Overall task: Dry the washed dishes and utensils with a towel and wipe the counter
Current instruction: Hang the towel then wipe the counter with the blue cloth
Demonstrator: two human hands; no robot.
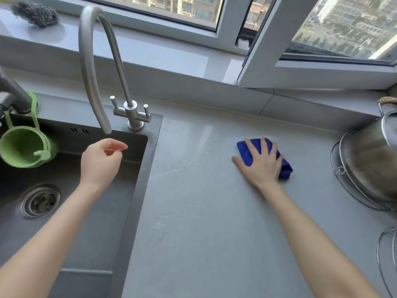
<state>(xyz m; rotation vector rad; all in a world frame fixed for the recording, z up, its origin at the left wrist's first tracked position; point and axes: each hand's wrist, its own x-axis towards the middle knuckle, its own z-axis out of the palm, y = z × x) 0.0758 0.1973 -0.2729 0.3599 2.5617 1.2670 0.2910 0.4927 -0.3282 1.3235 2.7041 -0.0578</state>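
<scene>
A folded blue towel [285,166] lies on the grey counter [204,211], right of the sink. My right hand [260,162] presses flat on it with straight, spread fingers, covering most of the cloth. My left hand [101,162] hovers above the dark sink [71,211], fingers loosely curled and holding nothing. Faint streaks and specks show on the counter near the sink edge.
A tall curved faucet [92,61] rises at the sink's back rim. A green silicone cup [23,149] hangs at the left. A steel pot on a wire stand [369,168] sits at the right edge. A steel scourer [35,14] lies on the windowsill. An open window frame [264,50] overhangs the back.
</scene>
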